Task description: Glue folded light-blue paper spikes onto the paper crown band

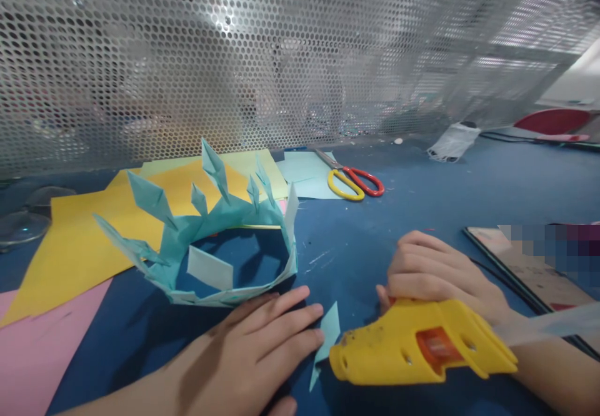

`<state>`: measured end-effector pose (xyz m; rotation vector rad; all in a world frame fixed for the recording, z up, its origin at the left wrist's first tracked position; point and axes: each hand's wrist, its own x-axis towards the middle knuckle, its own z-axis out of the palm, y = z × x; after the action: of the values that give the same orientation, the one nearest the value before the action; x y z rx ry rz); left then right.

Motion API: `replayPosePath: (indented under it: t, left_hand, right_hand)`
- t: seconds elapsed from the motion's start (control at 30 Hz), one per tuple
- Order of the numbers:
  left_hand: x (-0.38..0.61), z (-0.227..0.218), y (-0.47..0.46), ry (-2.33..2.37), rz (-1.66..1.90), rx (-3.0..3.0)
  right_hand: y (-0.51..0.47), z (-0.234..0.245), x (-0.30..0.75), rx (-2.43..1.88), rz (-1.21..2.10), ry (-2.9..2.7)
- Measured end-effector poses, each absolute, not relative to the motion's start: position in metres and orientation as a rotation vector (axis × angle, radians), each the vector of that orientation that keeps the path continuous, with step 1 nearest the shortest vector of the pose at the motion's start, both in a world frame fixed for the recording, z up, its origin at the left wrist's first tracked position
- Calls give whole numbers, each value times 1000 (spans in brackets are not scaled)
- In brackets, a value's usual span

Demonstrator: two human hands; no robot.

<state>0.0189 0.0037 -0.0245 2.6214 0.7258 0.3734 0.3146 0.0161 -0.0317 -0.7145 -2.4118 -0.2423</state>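
Observation:
My right hand [435, 278] is wrapped round the handle of a yellow hot glue gun [394, 347], its nozzle end pointing left. A clear glue stick [553, 323] sticks out of the back. Just left of the nozzle lies a small folded teal paper piece [329, 335]. My left hand [267, 341] lies flat with fingers stretched out, fingertips at that piece's left edge; whether they press on it I cannot tell. Behind the left hand stands a teal paper crown [225, 216] with folded points round its band. A loose pale paper piece [210, 269] shows inside the ring.
Scissors [356, 182] with red and yellow handles rest on light blue paper [304, 175]. Yellow sheets [79, 228] and pink paper [70, 347] lie left. A framed flat thing [529, 266] is at right, a white face mask [454, 142] farther back. Perforated metal mesh [281, 60] borders the blue table [356, 241].

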Motion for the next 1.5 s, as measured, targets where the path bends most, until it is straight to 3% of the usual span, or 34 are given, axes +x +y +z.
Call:
replayPosePath:
  t: [0.57,0.77,1.07,1.3,1.5]
  left_hand:
    - [14,-33,12,578,270,2672]
    - [13,-32,12,551,316,2549]
    - [63,-16,11,792,43,2624]
    - [90,8,9,1007,-303,2590]
    - [74,21,2,1104,-200,2529]
  right_hand:
    - [23,-24,312,-736,-225,-2335]
    - [34,-29,335,-1245,-307,-1996]
    - [73,-85,374,-1812,-240,-1639]
    - [67,-77,360,-1708,-350,-1712]
    - [42,-48,323,-1341,-287,-1917]
